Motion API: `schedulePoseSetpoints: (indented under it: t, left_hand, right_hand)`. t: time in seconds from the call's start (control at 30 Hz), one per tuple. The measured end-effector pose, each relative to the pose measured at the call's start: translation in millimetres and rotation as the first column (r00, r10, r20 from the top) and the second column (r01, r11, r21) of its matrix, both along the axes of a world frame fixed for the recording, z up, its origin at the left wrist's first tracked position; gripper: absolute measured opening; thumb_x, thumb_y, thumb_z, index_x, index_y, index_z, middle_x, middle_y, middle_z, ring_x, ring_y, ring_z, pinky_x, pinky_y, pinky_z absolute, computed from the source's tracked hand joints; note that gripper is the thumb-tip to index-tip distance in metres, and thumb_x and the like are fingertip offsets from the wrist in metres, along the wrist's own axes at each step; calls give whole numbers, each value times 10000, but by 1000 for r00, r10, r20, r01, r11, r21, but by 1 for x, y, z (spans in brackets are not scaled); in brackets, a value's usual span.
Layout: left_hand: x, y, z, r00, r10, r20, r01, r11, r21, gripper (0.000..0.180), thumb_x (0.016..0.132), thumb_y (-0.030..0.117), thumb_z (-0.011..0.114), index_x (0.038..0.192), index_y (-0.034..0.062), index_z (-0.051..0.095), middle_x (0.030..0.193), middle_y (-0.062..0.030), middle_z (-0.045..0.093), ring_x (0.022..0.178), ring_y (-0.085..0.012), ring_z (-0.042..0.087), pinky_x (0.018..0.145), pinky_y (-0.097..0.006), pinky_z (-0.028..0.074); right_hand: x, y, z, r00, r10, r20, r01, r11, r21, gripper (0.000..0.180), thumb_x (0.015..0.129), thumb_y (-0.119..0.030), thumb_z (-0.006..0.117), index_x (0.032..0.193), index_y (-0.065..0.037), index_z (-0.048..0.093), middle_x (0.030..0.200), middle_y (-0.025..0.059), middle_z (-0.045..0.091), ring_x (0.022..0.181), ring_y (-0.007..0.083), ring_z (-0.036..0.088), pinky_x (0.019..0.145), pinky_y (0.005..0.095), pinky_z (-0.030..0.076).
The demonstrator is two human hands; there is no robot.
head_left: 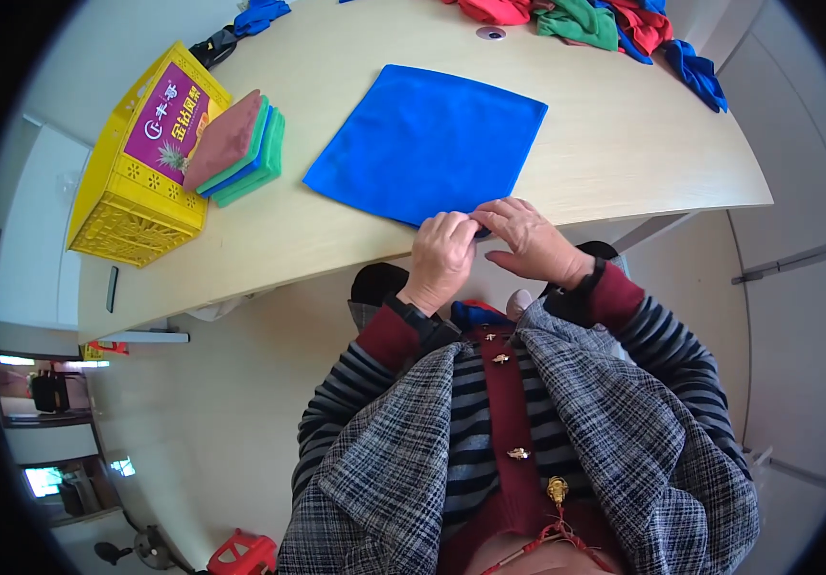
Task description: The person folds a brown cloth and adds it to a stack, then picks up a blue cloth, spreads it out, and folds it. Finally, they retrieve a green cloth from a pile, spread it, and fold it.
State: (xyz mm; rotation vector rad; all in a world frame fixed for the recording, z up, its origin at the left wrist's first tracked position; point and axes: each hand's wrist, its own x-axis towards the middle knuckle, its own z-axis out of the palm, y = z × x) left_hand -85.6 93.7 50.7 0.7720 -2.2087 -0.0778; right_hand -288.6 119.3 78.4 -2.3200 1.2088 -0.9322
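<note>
A blue cloth (432, 139) lies spread almost flat on the table, its near edge close to the table's front edge. My left hand (442, 259) is closed in a pinch on that near edge, just right of its middle. Right beside it, my right hand (533, 244) bends its fingers over the same edge, with the thumb lower down. The fingertips of both hands nearly meet over a small dark blue bit of cloth, and they partly hide what lies between them.
On the left, a stack of folded cloths (231, 144), brownish pink, blue and green, leans against a yellow box (135, 201) with a purple label. Crumpled red, green and blue cloths (576, 24) lie at the far right of the table (652, 163). A red stool (243, 554) stands on the floor.
</note>
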Motion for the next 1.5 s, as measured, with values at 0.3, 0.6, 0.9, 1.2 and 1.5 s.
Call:
schedulePoseSetpoints:
  t: [0.3,0.6,0.9,1.2,1.5]
  left_hand:
    - [27,-20,7,1000,13,-13,-11,991,135,262,739,20,728,972,70,619,1000,-95,637,943,-316,613,831,-422,479]
    - [139,-73,-12,922,369,119,-382,918,110,236,792,65,716,1012,60,632,1026,-123,660,984,-344,633,848,-411,502]
    - [144,-81,-26,799,568,197,-583,656,479,262,848,260,759,806,30,642,668,-96,659,591,-287,625,615,-408,498]
    - [146,-113,-7,837,482,-258,-171,679,714,264,846,216,748,755,-12,649,626,-47,612,585,-98,529,579,-306,454]
    - [134,-95,-36,833,552,44,-453,633,628,221,813,201,755,749,24,638,652,-91,655,604,-218,624,611,-362,491]
  right_hand:
    - [1,10,-27,969,-246,39,247,969,-31,228,763,18,655,977,-56,680,939,115,682,944,323,649,838,398,531]
    - [-65,20,-33,906,-413,87,404,909,102,271,829,71,612,1061,-50,683,1007,119,688,991,271,660,886,345,511]
    - [-65,20,-39,897,-438,63,436,899,36,245,838,22,630,1057,-72,689,974,122,680,954,295,648,848,372,521]
    - [-66,24,-40,874,-478,84,469,877,104,256,839,60,611,1060,-51,678,1029,119,674,1006,293,645,882,356,515]
    - [-66,27,-39,897,-441,45,440,898,21,269,820,59,605,1057,-49,673,1028,116,678,1014,297,642,878,374,529]
